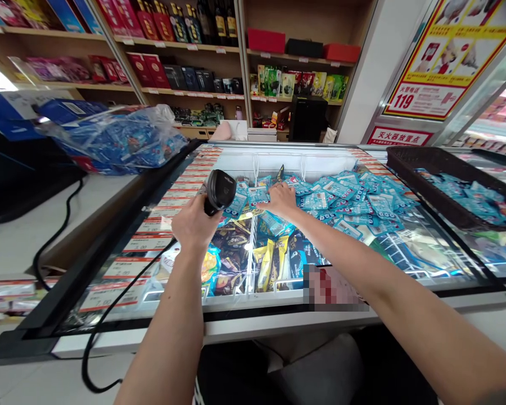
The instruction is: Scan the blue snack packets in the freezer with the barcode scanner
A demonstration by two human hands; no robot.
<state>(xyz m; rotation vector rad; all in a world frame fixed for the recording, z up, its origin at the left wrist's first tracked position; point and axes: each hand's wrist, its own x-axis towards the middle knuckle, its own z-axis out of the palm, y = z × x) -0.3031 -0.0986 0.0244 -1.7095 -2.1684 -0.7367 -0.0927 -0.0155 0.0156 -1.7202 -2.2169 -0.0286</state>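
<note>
My left hand (194, 225) is wrapped round a black handheld barcode scanner (221, 190), its head tilted over the glass-topped freezer. From the scanner a black cable (122, 295) loops down past the freezer's front left corner. My right hand (282, 199) reaches to the left end of a spread of small blue packets (346, 197) lying on the glass. Its thumb and fingers are closed at the edge of one blue packet (258, 195), which has a white label facing up. Under the glass, yellow ice cream wrappers (274, 259) and dark ones show in wire-divided sections.
A dark basket (447, 194) with more blue packets stands at the right. A clear plastic bag of blue packets (130, 140) lies on the left counter. Price labels (122, 267) line the freezer's left side. Stocked shelves (185, 93) rise behind.
</note>
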